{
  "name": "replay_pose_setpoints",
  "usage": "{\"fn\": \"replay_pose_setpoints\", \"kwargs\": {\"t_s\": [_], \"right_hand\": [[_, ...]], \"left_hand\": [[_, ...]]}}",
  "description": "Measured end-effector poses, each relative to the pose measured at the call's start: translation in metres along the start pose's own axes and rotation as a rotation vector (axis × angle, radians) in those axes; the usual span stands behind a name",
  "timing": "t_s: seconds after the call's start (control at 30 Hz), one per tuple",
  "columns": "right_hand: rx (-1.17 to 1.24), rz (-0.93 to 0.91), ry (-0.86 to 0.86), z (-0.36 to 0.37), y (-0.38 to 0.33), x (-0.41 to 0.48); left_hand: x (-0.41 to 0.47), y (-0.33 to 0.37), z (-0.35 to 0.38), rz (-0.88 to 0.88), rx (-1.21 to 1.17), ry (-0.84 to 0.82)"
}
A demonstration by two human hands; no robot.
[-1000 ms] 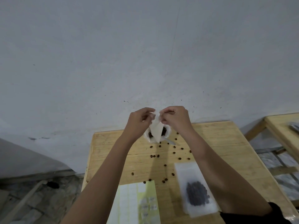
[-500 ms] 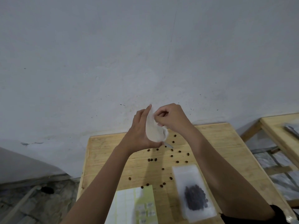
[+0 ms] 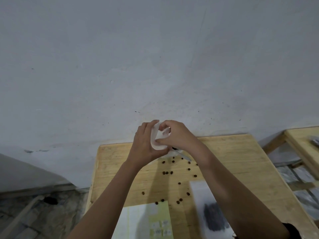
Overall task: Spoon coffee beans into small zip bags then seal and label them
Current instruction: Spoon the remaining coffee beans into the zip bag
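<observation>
Both hands are raised over the far edge of the wooden table (image 3: pixel 233 152). My left hand (image 3: pixel 144 145) cups a small clear zip bag (image 3: pixel 158 140) from the left, fingers along its side. My right hand (image 3: pixel 176 135) pinches the bag's top and front with curled fingers and thumb. Under the hands, a spoon handle (image 3: pixel 183 156) pokes out beside a mostly hidden bag of beans. Several loose coffee beans (image 3: pixel 167 173) lie scattered on the table. A filled zip bag (image 3: pixel 209 211) with dark beans lies flat at the near right. A label sheet (image 3: pixel 146 221) lies at the near edge.
A grey wall (image 3: pixel 155 66) stands right behind the table. A second wooden table (image 3: pixel 303 144) is at the right, with a gap between them. Rough stone floor (image 3: pixel 43 213) shows at the left.
The small bag has turned from hanging point-down between both hands' pinches to lying against my left palm, with my right hand now pressing on it. The view has tilted slightly.
</observation>
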State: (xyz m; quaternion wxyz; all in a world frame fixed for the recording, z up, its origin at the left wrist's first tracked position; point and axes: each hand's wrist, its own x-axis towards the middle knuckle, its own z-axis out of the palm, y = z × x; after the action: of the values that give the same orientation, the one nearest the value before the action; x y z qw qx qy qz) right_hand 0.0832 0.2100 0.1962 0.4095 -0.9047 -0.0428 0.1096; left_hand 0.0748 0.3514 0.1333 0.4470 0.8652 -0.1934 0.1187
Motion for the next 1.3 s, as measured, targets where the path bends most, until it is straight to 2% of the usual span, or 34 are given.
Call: {"fn": "replay_pose_setpoints", "kwargs": {"t_s": [0.07,0.17,0.23,0.33,0.4,0.5,0.6,0.67,0.87,1.03,1.13,1.3], "right_hand": [[-0.01,-0.017,-0.02,0.005,0.006,0.002],[0.174,0.01,-0.041,0.009,0.021,0.001],[0.285,0.042,0.066,0.008,0.038,-0.001],[0.113,0.151,0.25,0.008,0.076,0.002],[-0.043,0.266,0.209,0.01,0.1,0.004],[-0.162,0.419,0.0,0.016,0.123,0.001],[-0.095,0.511,-0.12,0.022,0.132,0.004],[0.008,0.528,-0.063,0.026,0.141,0.012],[0.252,0.393,0.325,0.024,0.149,0.027],[0.343,0.327,0.405,0.031,0.158,0.041],[0.38,0.244,0.51,0.029,0.16,0.037],[0.274,0.086,0.618,0.024,0.163,0.022]], "left_hand": [[-0.001,-0.004,-0.005,-0.006,0.014,-0.04],[0.001,-0.014,-0.012,-0.086,0.018,-0.164],[0.001,-0.025,-0.013,-0.194,0.047,-0.301],[-0.006,-0.042,-0.007,-0.347,0.133,-0.468],[-0.011,-0.048,0.002,-0.404,0.142,-0.518],[-0.014,-0.05,0.019,-0.428,0.147,-0.567],[-0.012,-0.054,0.034,-0.467,0.116,-0.598],[-0.009,-0.057,0.041,-0.503,0.081,-0.605],[0.001,-0.063,0.059,-0.518,0.066,-0.703],[0.003,-0.066,0.069,-0.532,0.023,-0.607],[0.004,-0.065,0.069,-0.508,-0.013,-0.557],[0.0,-0.064,0.072,-0.429,-0.003,-0.46]]}}
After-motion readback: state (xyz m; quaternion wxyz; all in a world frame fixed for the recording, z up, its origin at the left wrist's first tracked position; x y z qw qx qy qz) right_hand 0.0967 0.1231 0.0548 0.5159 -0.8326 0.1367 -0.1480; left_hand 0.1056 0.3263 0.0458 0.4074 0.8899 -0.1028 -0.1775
